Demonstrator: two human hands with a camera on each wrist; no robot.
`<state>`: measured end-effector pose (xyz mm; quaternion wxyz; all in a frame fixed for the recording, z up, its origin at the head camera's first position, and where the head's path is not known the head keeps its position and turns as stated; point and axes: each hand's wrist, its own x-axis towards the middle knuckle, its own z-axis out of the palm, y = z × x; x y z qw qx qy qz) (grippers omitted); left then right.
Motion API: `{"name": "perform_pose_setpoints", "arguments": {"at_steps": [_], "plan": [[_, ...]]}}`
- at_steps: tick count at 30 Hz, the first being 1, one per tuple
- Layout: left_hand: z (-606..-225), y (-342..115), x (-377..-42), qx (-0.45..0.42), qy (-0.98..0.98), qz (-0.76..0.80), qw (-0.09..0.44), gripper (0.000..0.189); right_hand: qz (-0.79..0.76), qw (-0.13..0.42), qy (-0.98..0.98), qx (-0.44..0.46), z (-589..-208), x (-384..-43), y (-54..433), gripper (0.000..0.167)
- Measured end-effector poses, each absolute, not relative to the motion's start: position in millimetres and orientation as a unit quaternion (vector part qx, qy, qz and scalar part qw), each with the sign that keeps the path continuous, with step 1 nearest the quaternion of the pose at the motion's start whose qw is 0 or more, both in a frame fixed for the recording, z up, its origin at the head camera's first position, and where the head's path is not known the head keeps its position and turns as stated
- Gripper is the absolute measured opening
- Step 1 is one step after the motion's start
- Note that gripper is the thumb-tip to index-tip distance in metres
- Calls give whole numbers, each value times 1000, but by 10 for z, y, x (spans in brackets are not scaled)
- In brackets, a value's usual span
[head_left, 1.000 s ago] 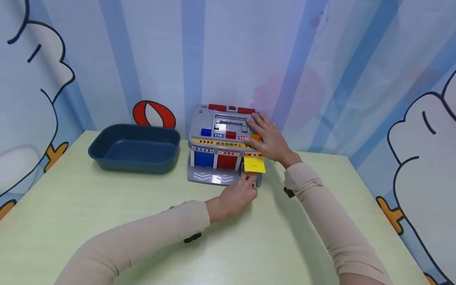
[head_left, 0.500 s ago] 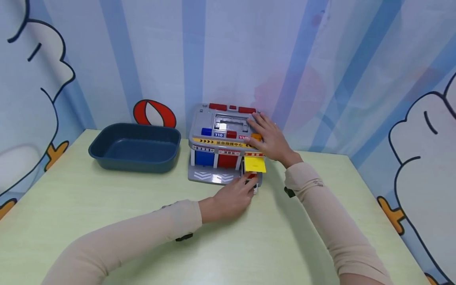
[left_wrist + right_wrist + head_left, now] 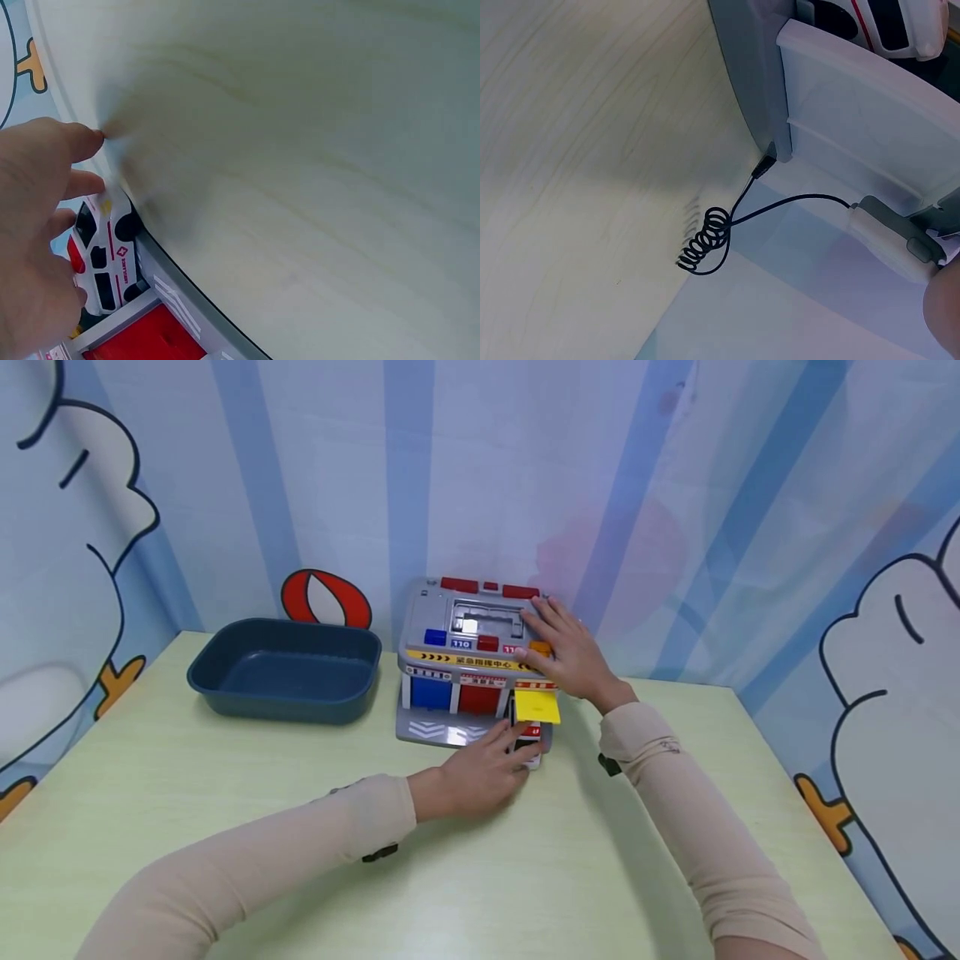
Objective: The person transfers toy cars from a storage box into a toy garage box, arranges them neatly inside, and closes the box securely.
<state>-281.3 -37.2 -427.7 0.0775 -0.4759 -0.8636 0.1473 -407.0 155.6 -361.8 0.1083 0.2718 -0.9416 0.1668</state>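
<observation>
A white toy ambulance [image 3: 530, 743] with a red roof pokes nose-first from the right bay of a grey toy rescue station [image 3: 468, 610], under its raised yellow door [image 3: 536, 707]. My left hand [image 3: 480, 774] lies over the ambulance, fingers spread and fairly straight across its roof. From the left wrist view, the ambulance [image 3: 109, 259] shows its side, and my thumb [image 3: 88, 141] stands apart from its nose. My right hand [image 3: 566, 652] rests with spread fingers on the right part of the station's roof, beside the orange button.
A dark blue bin [image 3: 285, 672] stands left of the station. Blue [image 3: 430, 693] and red [image 3: 477, 699] doors hang down on the other bays. A black coiled cord [image 3: 709, 236] joins the station to a small white and grey handset [image 3: 896, 236] at its side.
The ambulance has come forward out of the bay. My left hand has drawn back a little to the left and its fingers have spread, baring the red roof. My right hand has stayed put.
</observation>
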Motion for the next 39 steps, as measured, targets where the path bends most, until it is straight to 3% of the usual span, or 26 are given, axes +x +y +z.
{"name": "perform_pose_setpoints", "arguments": {"at_steps": [16,39], "plan": [[-4272,-420,-2807,-452,-859,219,96,55,168,107,-943,268,-3620,-4062,1543,76],[-4289,-498,-2821,-381,-921,78,-14,79,171,110,-941,271,-3618,-4060,1549,81]]}}
